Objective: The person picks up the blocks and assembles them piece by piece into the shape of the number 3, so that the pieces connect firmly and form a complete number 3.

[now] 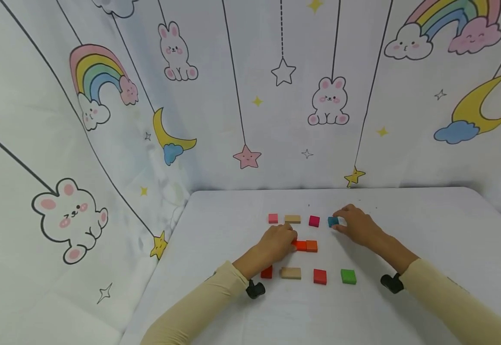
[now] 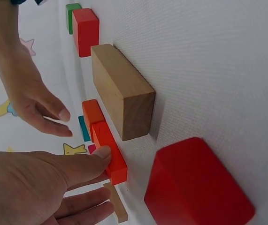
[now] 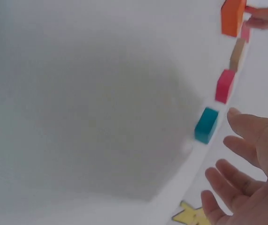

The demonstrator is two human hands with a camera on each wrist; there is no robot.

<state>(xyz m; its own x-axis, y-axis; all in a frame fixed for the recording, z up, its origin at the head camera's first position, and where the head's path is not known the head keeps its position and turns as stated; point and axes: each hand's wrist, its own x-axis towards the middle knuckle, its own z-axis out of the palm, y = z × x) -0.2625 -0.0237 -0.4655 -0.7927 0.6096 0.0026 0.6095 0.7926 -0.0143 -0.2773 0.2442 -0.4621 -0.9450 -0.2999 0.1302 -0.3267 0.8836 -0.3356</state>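
Note:
My left hand (image 1: 277, 241) pinches a long red-orange block (image 2: 112, 157) lying on the table, with the thumb on its near side. An orange block (image 1: 311, 246) stands end to end against it. My right hand (image 1: 359, 226) hovers at the back row beside a teal block (image 1: 332, 222). In the right wrist view its fingers are spread and a small gap separates them from the teal block. Left of that block are a crimson block (image 1: 314, 221), a light wooden block (image 1: 292, 219) and a pink block (image 1: 273, 218).
A front row holds a red block (image 1: 266, 272) partly behind the left forearm, a wooden block (image 1: 291, 273), another red block (image 1: 320, 276) and a green block (image 1: 348, 276). The white table (image 1: 431, 225) meets a printed curtain (image 1: 215, 96) behind and at the left.

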